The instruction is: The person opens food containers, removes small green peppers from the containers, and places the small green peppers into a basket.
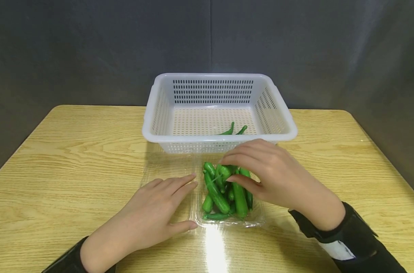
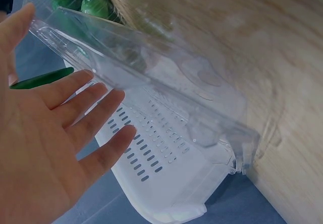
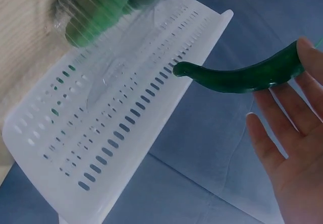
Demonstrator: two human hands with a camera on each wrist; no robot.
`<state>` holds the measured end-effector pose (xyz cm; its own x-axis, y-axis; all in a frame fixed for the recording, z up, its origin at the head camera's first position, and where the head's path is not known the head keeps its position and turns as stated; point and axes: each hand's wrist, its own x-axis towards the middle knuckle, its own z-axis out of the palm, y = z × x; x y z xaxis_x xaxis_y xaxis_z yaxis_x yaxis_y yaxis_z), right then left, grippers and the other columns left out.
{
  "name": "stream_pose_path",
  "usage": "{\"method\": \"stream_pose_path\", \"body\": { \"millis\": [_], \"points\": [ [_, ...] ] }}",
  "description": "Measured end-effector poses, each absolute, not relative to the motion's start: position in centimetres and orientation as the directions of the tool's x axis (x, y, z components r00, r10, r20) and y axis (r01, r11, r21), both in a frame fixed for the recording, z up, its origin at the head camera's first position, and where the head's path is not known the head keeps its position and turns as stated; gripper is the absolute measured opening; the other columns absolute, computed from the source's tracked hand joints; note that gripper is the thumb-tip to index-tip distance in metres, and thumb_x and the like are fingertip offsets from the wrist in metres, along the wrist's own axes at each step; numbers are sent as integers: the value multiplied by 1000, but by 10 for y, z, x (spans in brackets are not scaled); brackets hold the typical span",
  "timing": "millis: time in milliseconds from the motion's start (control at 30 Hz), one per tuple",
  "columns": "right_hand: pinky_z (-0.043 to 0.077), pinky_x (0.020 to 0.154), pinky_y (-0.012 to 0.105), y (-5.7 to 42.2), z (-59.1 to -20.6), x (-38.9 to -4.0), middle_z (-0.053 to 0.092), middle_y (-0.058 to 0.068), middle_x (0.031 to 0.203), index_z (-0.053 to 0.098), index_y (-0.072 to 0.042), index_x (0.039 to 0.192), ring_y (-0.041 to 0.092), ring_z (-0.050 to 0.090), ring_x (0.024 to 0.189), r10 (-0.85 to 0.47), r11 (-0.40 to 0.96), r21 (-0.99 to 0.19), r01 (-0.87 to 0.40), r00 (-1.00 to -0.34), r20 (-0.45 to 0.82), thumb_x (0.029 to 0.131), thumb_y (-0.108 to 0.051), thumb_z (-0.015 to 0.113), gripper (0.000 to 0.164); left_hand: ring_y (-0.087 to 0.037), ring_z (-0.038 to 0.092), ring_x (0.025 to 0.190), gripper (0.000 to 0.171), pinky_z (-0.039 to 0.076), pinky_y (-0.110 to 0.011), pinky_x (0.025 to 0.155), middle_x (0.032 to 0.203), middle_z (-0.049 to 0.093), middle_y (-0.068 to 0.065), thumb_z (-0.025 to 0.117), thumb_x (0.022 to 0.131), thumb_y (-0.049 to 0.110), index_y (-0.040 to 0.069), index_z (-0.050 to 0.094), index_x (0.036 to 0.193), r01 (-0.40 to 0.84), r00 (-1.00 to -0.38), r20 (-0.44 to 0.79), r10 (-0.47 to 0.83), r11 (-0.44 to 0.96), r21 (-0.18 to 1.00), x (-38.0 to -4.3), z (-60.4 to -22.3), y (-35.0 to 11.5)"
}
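Observation:
A hinged clear plastic clamshell box [image 1: 258,223] lies unfolded on the table. Its right half holds several long green peppers [image 1: 240,199], heaped at different angles. My right hand [image 1: 272,172] is over that half and pinches a glossy, curved green pepper [image 3: 237,80] between thumb and fingers. Its narrow knobbed end points away from the hand in the right wrist view. My left hand [image 1: 156,208], fingers extended, lies over the clamshell's left half [image 1: 169,163], fingertips by the hinge. Whether it presses on the plastic I cannot tell.
Behind the clamshell stands a white perforated basket [image 1: 214,138], with stem ends of a few green peppers [image 1: 229,131] visible inside near its front wall. Wooden tabletop [image 1: 74,159] extends to both sides. A dark grey curtain-like wall [image 1: 101,49] rises at the back.

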<state>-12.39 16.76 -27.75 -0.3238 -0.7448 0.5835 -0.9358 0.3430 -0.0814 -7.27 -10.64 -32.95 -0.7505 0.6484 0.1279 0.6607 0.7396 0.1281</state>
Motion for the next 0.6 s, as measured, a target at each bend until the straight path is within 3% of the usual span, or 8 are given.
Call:
{"method": "stream_pose_path", "body": {
  "millis": [200,300,600],
  "points": [
    [50,93,35,171,-272,-123,70,4,109,70,-5,113,21,65,102,-728,328,-72,-942,-301,616,93,-21,71,25,-27,50,130,83,42,-53,104,152,43,-7,63,87,63,6,49,145,659,-752,124,648,741,126,-72,-330,-106],
    [48,96,33,173,-270,-123,70,4,110,70,-4,114,22,65,104,-722,335,-71,-939,-305,622,99,-28,61,29,-27,50,130,83,42,-53,104,152,43,-8,62,87,63,6,49,145,662,-749,127,650,740,122,-72,-330,-106],
    [49,96,34,177,-264,-126,71,7,110,70,-2,111,25,66,102,-685,390,-6,-921,-295,666,103,-33,52,36,-26,50,130,82,42,-52,104,152,44,-8,62,88,63,5,49,145,667,-745,133,654,736,116,-72,-329,-106]
  ]
}}
